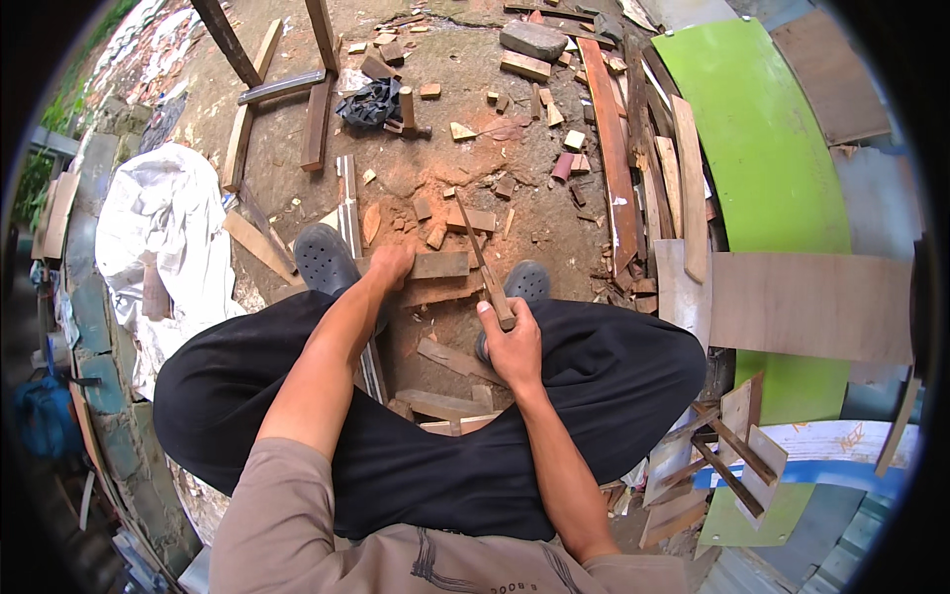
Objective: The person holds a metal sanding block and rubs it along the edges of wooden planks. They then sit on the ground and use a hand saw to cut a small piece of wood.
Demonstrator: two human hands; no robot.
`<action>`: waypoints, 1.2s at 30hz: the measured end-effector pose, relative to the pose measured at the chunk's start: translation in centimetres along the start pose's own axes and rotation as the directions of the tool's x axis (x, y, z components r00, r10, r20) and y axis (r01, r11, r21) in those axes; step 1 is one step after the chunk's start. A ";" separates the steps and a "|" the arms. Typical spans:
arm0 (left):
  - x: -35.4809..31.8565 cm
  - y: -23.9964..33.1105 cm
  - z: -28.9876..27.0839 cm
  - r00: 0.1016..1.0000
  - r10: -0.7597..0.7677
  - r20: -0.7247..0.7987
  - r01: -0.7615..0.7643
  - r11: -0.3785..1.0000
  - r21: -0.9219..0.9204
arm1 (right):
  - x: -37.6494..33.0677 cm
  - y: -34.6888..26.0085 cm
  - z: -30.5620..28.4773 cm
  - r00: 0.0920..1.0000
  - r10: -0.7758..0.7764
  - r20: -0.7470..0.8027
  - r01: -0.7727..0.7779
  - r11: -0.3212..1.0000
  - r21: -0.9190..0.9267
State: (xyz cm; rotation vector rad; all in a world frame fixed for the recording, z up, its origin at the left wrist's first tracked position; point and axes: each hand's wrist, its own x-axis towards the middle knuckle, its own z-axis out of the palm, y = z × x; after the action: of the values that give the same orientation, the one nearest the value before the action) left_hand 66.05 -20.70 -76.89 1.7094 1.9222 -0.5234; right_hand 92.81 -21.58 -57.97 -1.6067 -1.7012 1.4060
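Observation:
Fingers of my left hand (393,263) are closed over the left end of a short wooden block (440,264), which lies between my feet. In my right hand (515,346) is the wooden handle of what looks like a handsaw (482,262). Its narrow blade, seen nearly edge-on, points away and slightly left, passing close by the block's right end. Whether the blade touches the block I cannot tell. Under the block is another piece of wood (435,292), and just beyond it lies a small offcut (473,219) amid orange sawdust.
Grey clogs (327,259) flank the block. A wooden frame (282,89) and a black plastic bag (371,103) stand farther off. Long planks (609,148) and a green sheet (762,129) are at right, a white sack (163,228) at left. Several offcuts litter the ground.

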 end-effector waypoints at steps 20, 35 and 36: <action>0.1 1.8 0.9 0.984 -0.179 -0.014 0.166 0.938 -0.303 | -3.7 0.0 0.0 1.000 0.010 -0.023 -0.011 0.999 -0.040; 1.8 4.3 1.3 0.957 -0.160 -0.241 0.082 0.949 -0.306 | -4.9 1.7 1.0 0.997 0.072 0.013 -0.072 0.997 -0.004; 2.1 4.1 1.7 0.954 -0.165 -0.251 0.083 0.948 -0.307 | -4.7 1.7 1.0 0.997 0.076 0.029 -0.076 0.997 -0.009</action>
State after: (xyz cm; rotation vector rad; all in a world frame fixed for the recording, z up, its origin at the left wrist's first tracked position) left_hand 70.19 -19.50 -79.35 1.5354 2.1857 -0.0352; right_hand 94.00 -26.52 -58.22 -1.6792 -1.6806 1.4669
